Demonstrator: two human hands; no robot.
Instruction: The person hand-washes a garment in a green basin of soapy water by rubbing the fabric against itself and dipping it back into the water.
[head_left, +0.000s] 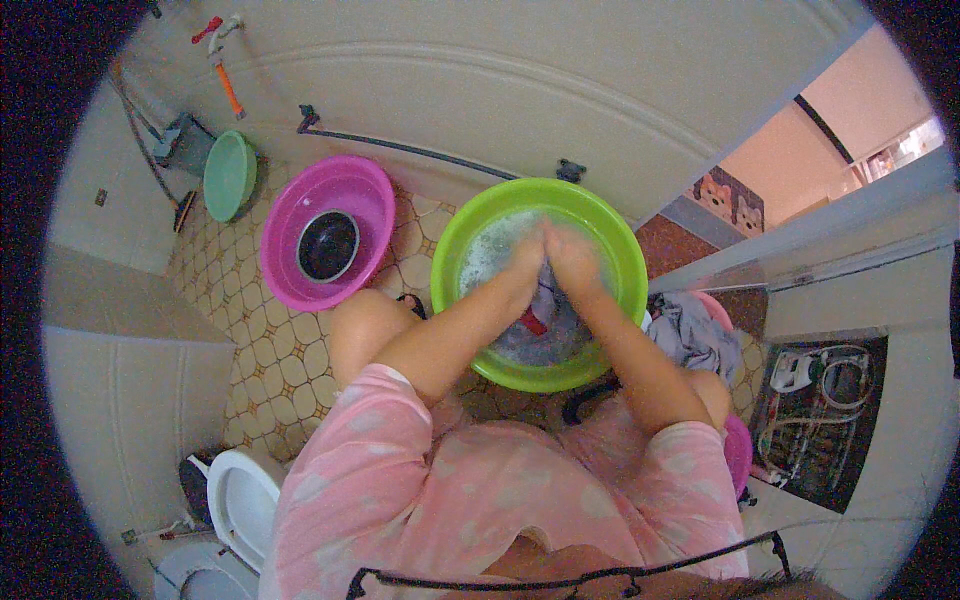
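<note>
A lime-green plastic basin (444, 289) stands in front of me with sudsy water (484, 255) in it. Over the water my left hand (529, 251) and my right hand (571, 262) come together, both blurred. A wet greyish-purple cloth (550, 294) is caught between them and trails down into the basin. Something red (533, 321), perhaps part of the fabric, shows just below the hands. The fingers and the upper part of the cloth cannot be made out clearly.
To the left is a magenta basin (281, 255) holding a dark round bowl (328, 246). A mint-green basin (229, 177) leans by the wall. Grey clothes (690, 334) are heaped at right, near a doorway. A white toilet lid (244, 506) stands lower left.
</note>
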